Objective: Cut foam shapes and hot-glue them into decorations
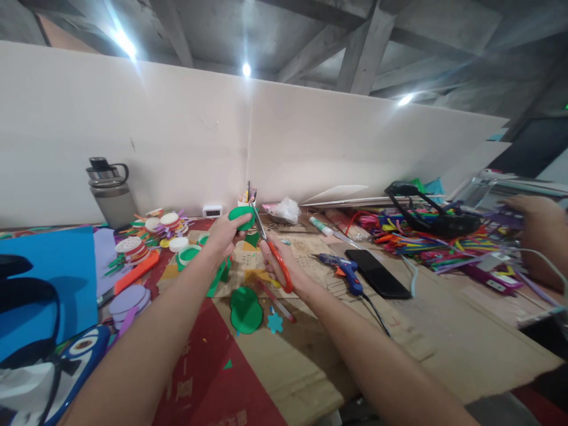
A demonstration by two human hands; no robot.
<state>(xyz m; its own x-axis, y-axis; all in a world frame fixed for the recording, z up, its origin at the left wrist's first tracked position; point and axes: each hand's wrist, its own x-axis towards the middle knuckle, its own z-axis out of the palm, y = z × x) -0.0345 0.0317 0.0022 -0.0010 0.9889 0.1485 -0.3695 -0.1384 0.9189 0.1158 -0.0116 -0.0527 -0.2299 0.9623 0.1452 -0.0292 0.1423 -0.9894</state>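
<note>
Pinched in my left hand (pixel 223 235) is a rounded green sheet piece (pixel 241 218), raised above the table. My right hand (pixel 280 260) grips a pair of scissors (pixel 279 263) with orange-red handles, the blades pointing up and touching or nearly touching the green piece's right edge. Whether the blades are parted I cannot tell. Below my hands lie another green rounded cutout (pixel 247 310), a small blue flower-like shape (pixel 275 321) and a pen (pixel 277 302). More green scraps (pixel 218 279) and a green-filled round piece (pixel 189 254) are beside my left wrist.
To the right are a blue glue gun (pixel 344 269) with a cord, a black phone (pixel 377 273) and a heap of pipe cleaners (pixel 412 245), where another person's hand (pixel 535 207) reaches in. At left stand a bottle (pixel 110 195), an orange utility knife (pixel 136 273) and purple discs (pixel 129 303).
</note>
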